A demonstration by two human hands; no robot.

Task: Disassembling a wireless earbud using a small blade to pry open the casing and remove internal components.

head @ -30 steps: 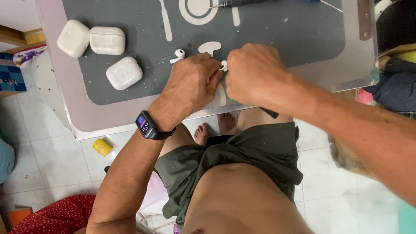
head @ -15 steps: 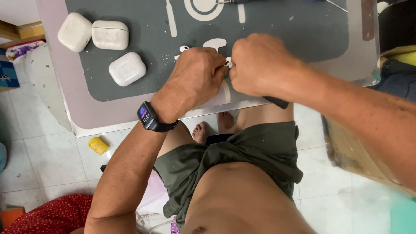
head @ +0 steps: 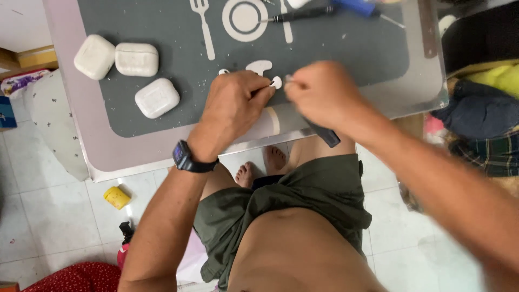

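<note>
Both your hands have shifted up-frame, slightly apart. Left hand (head: pixel 235 105) pinches a white earbud (head: pixel 276 82) at frame centre; right hand (head: pixel 321 92) pinches a small tool, blurred. Three white cases (head: pixel 157 97) upper left.

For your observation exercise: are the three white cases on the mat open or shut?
Shut: all three white cases lie on the grey mat with lids down, nothing visible inside.

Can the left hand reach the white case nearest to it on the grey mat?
Probably yes. The left hand holds a small white earbud, but the white case lies just beside it on the grey mat, nothing between.
</note>
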